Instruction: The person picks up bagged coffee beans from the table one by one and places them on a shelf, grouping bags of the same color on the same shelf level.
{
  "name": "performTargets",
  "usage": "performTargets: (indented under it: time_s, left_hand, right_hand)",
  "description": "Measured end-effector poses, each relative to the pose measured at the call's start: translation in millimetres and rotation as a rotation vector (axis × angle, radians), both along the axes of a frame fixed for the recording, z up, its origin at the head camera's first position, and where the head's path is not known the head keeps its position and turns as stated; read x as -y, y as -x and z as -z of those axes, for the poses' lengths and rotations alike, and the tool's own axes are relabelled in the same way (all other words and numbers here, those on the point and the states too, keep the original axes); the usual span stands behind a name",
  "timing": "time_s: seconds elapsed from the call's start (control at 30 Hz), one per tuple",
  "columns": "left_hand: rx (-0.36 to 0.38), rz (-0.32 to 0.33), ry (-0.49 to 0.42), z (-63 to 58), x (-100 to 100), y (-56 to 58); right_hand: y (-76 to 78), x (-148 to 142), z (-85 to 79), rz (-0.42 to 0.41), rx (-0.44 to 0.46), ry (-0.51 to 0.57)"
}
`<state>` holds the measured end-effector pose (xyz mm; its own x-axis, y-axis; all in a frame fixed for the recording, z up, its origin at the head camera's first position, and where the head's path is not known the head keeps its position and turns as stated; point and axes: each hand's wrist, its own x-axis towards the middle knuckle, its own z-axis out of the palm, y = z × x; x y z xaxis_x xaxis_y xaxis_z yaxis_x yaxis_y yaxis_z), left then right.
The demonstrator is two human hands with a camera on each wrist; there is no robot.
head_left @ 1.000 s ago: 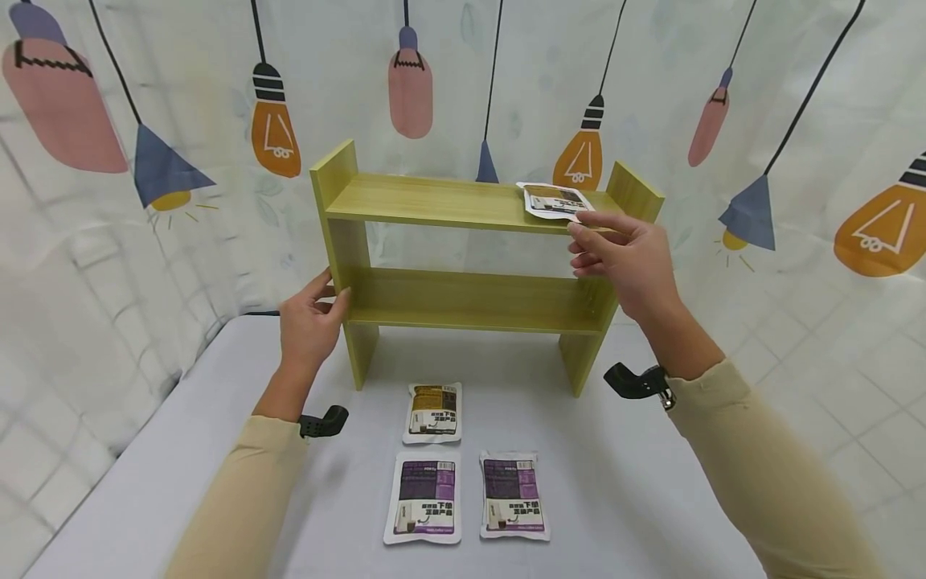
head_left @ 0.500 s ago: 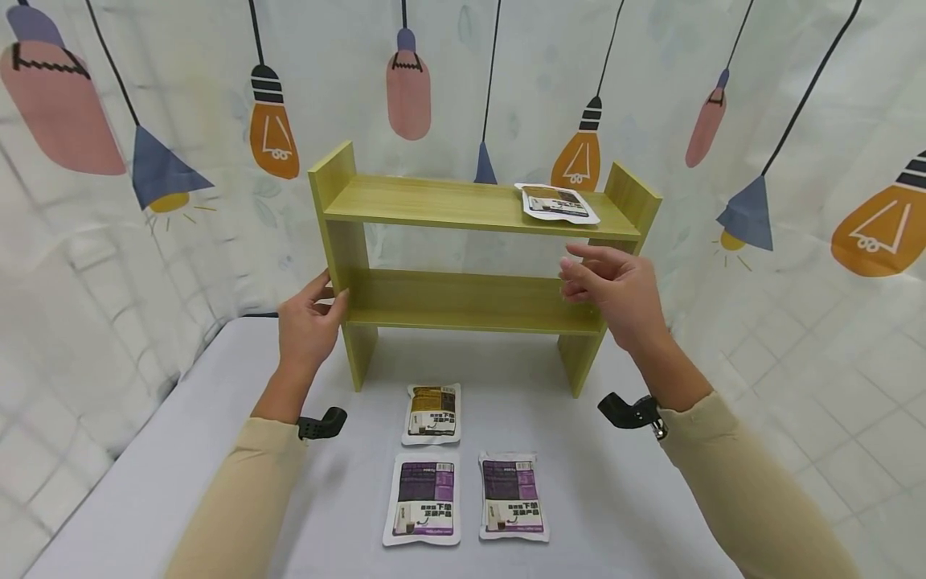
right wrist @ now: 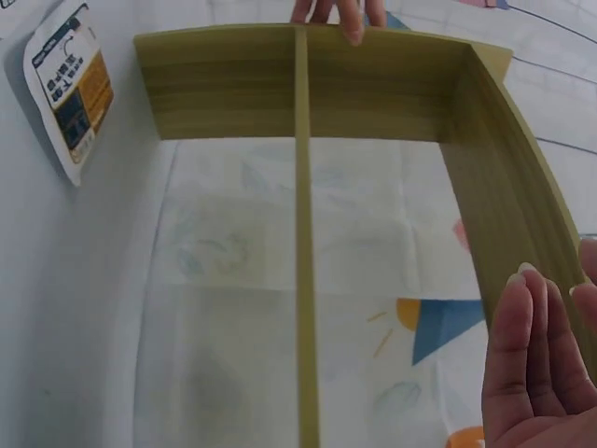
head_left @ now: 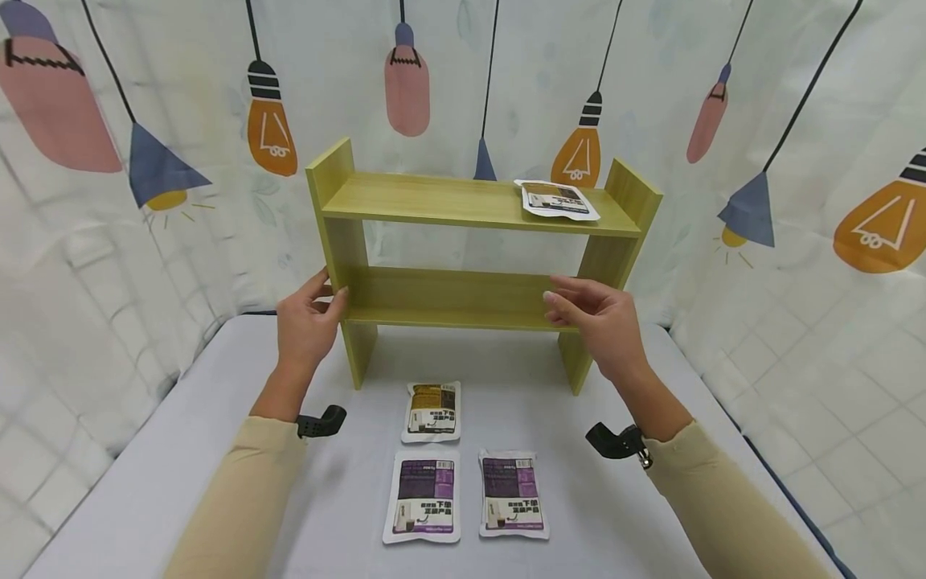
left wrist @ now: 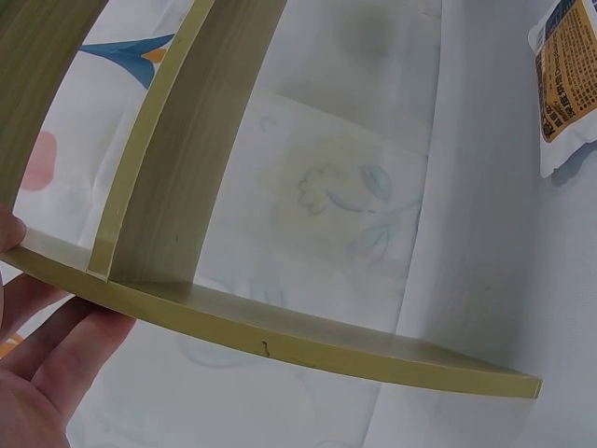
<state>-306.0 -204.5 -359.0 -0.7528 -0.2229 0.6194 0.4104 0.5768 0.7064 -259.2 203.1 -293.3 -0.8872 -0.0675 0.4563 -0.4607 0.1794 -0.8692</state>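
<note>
Down drops the right hand (head_left: 596,318), away from the top board (head_left: 434,197) where it was half a second ago, to a spot before the right end of the lower board (head_left: 405,293); across the way, the left hand (head_left: 307,322) hasn't budged.

Starting at the left, then: that left hand has the shelf by its left panel (head_left: 346,241), thumb on the inner side, fingers on the outer, pinching the upright between them. Looks like a steadying grip, a way to stop the frame sliding or tipping while the other hand works.

Moving along, on the table (head_left: 615,515) lies the left purple pouch (head_left: 422,497), flat and face up, with the gold pouch (head_left: 434,412) just beyond it, nearer the shelf. Next comes the right purple pouch (head_left: 514,494), level with its twin, a gap between them. Laid out like that, each seems easy to pick up singly.

Up top, towards the right end, rests the shelved pouch (head_left: 557,199), flat and slightly askew, close to the front edge; set nearer the right panel (head_left: 633,197), it leaves the board's left stretch bare.

Finally, those right-hand fingers: loosely bent, nothing between them, released from any hold and seemingly apart from the wood.
</note>
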Motion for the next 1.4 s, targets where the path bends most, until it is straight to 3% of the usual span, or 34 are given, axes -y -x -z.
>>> performTargets:
  time_s: [0.57, 0.8, 1.1, 1.4]
  left_hand:
    - [-0.008, 0.004, -0.012, 0.8, 0, 0.6]
    - [0.003, 0.004, -0.007, 0.1, -1, 0.4]
    - [0.009, 0.004, -0.011, 0.1, -2, 0.4]
    - [0.016, 0.002, -0.013, -0.3, -2, -0.3]
  right_hand:
    - [-5.3, 7, 50.8, 0.046, 0.143, -0.060]
    - [-6.7, 16, 72.9, 0.014, 0.168, -0.025]
    - [-3.5, 25, 100.5, -0.019, 0.222, -0.128]
    - [-5.0, 44, 114.5, -0.091, 0.293, -0.169]
